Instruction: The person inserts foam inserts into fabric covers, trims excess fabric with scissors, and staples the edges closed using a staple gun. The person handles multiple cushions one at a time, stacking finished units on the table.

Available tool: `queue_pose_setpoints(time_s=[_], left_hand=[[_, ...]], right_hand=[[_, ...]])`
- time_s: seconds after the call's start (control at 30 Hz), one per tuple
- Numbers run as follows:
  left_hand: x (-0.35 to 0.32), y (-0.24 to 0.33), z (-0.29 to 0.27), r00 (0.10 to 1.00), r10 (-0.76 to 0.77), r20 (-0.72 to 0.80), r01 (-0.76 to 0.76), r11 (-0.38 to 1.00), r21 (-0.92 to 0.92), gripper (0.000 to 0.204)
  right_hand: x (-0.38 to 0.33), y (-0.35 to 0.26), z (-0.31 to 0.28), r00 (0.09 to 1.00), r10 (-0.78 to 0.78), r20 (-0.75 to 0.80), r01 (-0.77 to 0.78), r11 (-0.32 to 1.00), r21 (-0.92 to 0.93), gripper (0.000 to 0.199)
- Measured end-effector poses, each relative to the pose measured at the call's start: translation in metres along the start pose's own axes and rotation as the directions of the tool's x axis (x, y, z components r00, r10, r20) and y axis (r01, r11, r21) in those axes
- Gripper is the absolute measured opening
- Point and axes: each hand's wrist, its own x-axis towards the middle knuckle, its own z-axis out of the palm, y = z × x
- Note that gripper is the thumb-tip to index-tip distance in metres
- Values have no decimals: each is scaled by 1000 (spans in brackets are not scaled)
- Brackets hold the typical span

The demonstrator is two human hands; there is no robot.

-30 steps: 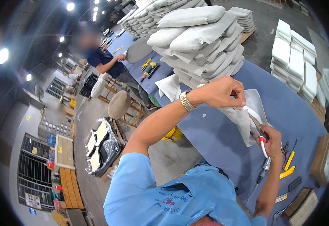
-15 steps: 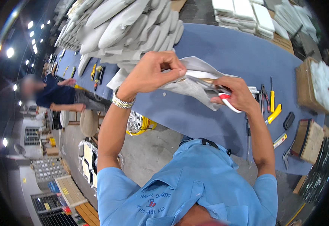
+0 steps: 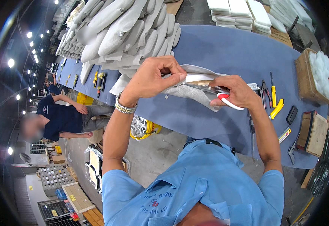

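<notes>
Above the blue-covered table (image 3: 224, 49) I have a light grey fabric piece (image 3: 194, 95) with its edges parted, and a tan strip shows inside. My left hand (image 3: 155, 77) pinches the fabric edge between thumb and fingertips. My right hand (image 3: 238, 90) is closed around scissors (image 3: 230, 102) with red and white handles. Their blades lie along the parted edge and point toward my left fingertips. The fabric partly covers the blades, so I cannot tell how far apart they are. A small white scrap (image 3: 166, 97) lies below the fabric.
Grey fabric-covered pads (image 3: 134, 35) are heaped at the far left, white pads (image 3: 239, 13) stacked beyond the table. At right are a yellow-handled screwdriver (image 3: 273, 92), a yellow cutter (image 3: 276, 109) and a carton (image 3: 303, 86) of white stuffing. A yellow bucket (image 3: 155, 129) and a co-worker (image 3: 64, 116) are left.
The view has shifted slightly. The co-worker at the left has turned and changed arm position. My left hand still pinches the fabric, and the tan strip shows more between the edges near the scissors.
</notes>
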Motion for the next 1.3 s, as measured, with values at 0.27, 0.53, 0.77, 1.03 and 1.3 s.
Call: queue_pose_setpoints(time_s=[0.27, 0.53, 0.77, 1.03, 1.3], left_hand=[[0, 2, 2, 1000, 5, -16, -5, 1000, 11, 18], [1, 0, 2, 1000, 14, -12, -13, 1000, 28, 16], [-1, -1, 4, 1000, 13, -16, -13, 1000, -21, 16], [0, 3, 5, 1000, 3, -13, -3, 1000, -5, 16], [3, 2, 0, 999, 9, 32, -8, 999, -39, 15]], right_hand=[[2, 2, -13, 999, -29, 28, 29, 1000, -12, 53], [6, -1, -17, 997, -31, 74, 33, 999, -32, 52], [10, -3, -20, 992, -56, 111, 58, 998, -18, 53], [9, -1, -21, 991, -35, 126, 36, 999, -5, 53], [12, 3, -22, 989, -34, 146, 33, 999, 13, 54]])
